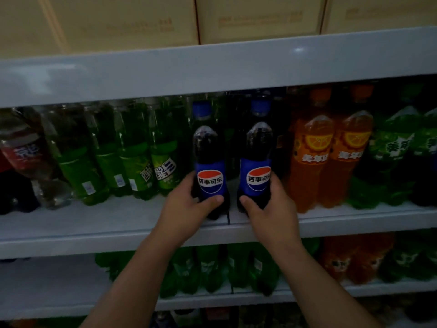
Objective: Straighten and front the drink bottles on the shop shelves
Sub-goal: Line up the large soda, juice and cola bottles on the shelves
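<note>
Head view showed the left cola bottle (210, 166) and the right cola bottle (259, 162) standing upright, close together at the front of the middle shelf (118, 223), labels facing out. The left hand (189, 204) gripped the first low down and the right hand (267, 207) gripped the second. Fronting this pair seemed the step in hand. The next move probably called for letting go and turning the green bottles (132, 162) alongside, whose labels faced sideways.

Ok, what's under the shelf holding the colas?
A lower shelf with green bottles and orange bottles. The arms cover some green ones; what stands behind them cannot be seen.
</note>
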A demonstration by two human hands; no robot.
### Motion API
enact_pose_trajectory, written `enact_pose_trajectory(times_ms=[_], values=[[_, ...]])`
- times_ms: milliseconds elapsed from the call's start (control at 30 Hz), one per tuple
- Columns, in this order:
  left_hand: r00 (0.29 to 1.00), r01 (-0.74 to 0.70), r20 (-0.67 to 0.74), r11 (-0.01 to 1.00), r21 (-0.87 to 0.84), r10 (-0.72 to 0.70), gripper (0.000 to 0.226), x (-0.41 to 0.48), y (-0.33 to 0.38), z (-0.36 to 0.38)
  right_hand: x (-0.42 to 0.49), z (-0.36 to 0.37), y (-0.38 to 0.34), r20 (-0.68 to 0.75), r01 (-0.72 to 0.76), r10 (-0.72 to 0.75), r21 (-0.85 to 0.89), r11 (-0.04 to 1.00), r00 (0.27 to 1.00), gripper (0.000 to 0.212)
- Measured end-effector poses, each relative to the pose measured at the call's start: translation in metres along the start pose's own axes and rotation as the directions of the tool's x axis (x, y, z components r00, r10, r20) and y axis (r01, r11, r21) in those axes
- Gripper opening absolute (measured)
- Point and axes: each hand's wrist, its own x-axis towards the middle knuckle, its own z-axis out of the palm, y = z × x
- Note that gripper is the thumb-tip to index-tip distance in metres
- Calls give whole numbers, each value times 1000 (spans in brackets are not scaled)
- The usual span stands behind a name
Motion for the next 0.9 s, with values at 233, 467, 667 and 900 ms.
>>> enact_pose_trajectory(times_ms=[233, 467, 667, 900], values=[[994, -60, 87, 997, -42, 64, 62, 3, 10, 30, -7, -18, -2, -90, 11, -21, -116, 993, 996, 73], [996, -66, 64, 998, -15, 67, 56, 0, 18, 40, -13, -26, -1, -150, 8, -93, -491, 871, 984, 89], [995, -91, 47, 996, 13, 90, 57, 0, 19, 42, -12, -29, 10, -205, 94, -293, -651, 754, 934, 85], [994, -106, 28, 993, 44, 105, 58, -2, 19, 54, -12, -33, 29, -238, 219, -407, -558, 801, 882, 69]])
